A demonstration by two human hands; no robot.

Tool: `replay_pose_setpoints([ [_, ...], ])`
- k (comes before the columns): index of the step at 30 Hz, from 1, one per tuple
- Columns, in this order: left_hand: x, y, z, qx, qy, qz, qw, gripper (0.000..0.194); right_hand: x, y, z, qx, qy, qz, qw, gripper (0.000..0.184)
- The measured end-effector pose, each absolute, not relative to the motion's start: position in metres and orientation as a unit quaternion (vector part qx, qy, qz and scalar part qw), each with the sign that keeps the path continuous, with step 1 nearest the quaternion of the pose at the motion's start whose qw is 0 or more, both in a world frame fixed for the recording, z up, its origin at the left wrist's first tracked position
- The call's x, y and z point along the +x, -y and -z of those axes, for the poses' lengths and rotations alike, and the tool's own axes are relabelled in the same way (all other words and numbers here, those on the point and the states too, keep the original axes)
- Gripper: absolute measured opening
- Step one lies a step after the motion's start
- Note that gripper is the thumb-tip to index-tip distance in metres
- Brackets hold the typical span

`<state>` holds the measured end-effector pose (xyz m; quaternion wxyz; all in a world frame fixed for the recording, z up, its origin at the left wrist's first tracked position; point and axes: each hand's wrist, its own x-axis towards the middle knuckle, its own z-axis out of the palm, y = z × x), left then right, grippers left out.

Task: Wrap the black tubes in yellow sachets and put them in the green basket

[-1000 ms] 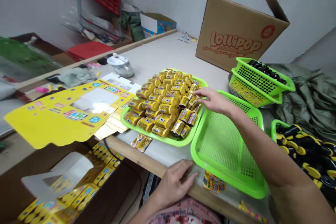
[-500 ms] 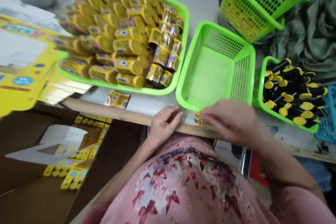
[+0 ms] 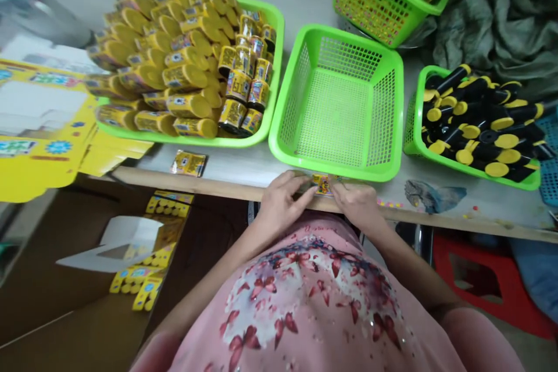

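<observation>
Head view: left hand [image 3: 283, 202] and right hand [image 3: 355, 204] at the front edge of the tabletop [image 3: 244, 161]; fingers [image 3: 342, 189] of both hands pinching a small yellow printed packet [image 3: 323, 184] from either side, the packet at the edge; a narrow strip of tabletop just ahead, then a green mesh basket [image 3: 337, 119]; to its left, a green tray [image 3: 274, 70] heaped with yellow-capped tubes [image 3: 185, 75]; to its right, a green basket [image 3: 457, 161] of black yellow-capped tubes [image 3: 475, 125]; a second packet [image 3: 189, 163] near the edge, left of the hands; print on both packets too small to read.

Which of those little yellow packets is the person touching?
The packet held between the left hand and the right hand, at the edge of the table. The other packet lies further left, with no hand on it.
</observation>
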<state>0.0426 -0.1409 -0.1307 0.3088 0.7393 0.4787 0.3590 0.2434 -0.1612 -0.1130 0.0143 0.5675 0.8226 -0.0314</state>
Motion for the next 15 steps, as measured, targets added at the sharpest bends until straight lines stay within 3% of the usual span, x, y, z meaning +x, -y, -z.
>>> replay_pose_setpoints([
  [6, 0.047, 0.142, 0.134, 0.782, -0.491, -0.28, 0.264, 0.027, 0.248, 0.162, 0.115, 0.563, -0.825, 0.047, -0.02, 0.03],
  [11, 0.039, 0.143, 0.137, 0.75, -0.494, -0.307, 0.314, 0.024, 0.249, 0.159, 0.108, 0.517, -0.851, 0.086, 0.024, 0.033],
  [15, 0.039, 0.146, 0.132, 0.736, -0.51, -0.323, 0.305, 0.027, 0.25, 0.159, 0.108, 0.497, -0.865, 0.07, -0.013, 0.027],
])
